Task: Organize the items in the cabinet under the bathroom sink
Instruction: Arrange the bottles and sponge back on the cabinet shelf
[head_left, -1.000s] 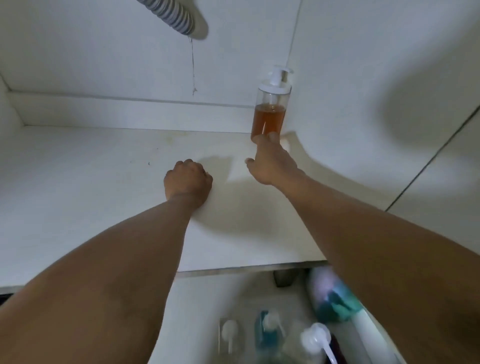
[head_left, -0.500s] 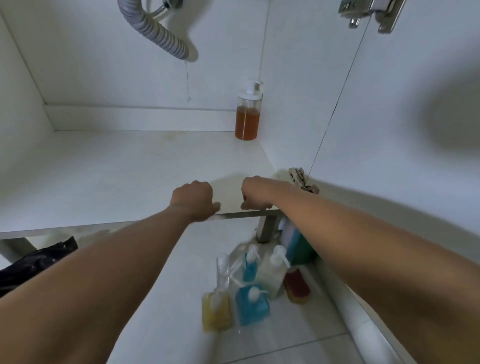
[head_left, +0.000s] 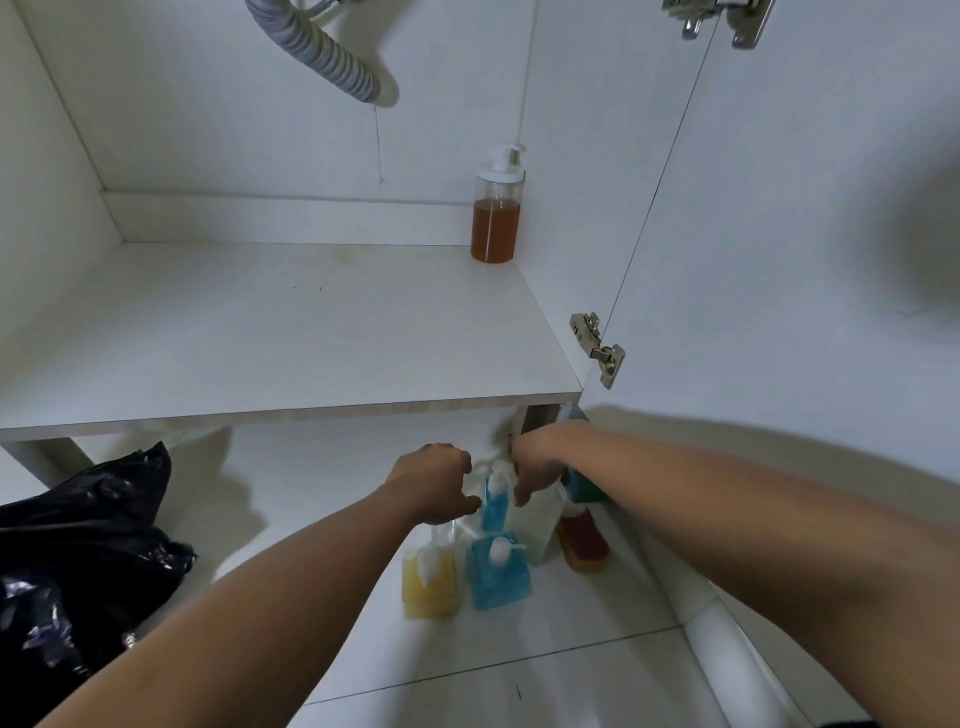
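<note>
Pump bottles (head_left: 497, 569) cluster on the floor (head_left: 519, 691) directly under the fingers. Left hand (head_left: 434, 486) and right hand (head_left: 535, 473) are curled; any hold is unclear. Grip bodies, not pumps; lift upright.

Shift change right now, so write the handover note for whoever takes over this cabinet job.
Left hand: curled beside the rear blue bottle; grip unclear.
Right hand: fingers down at the clear bottle; grip unclear.
Done: amber bottle stands on the shelf, back right corner.
Left: yellow bottle, front blue bottle, rear blue, clear and red bottle sit on the floor under the shelf edge; probably all go onto the shelf.
</note>
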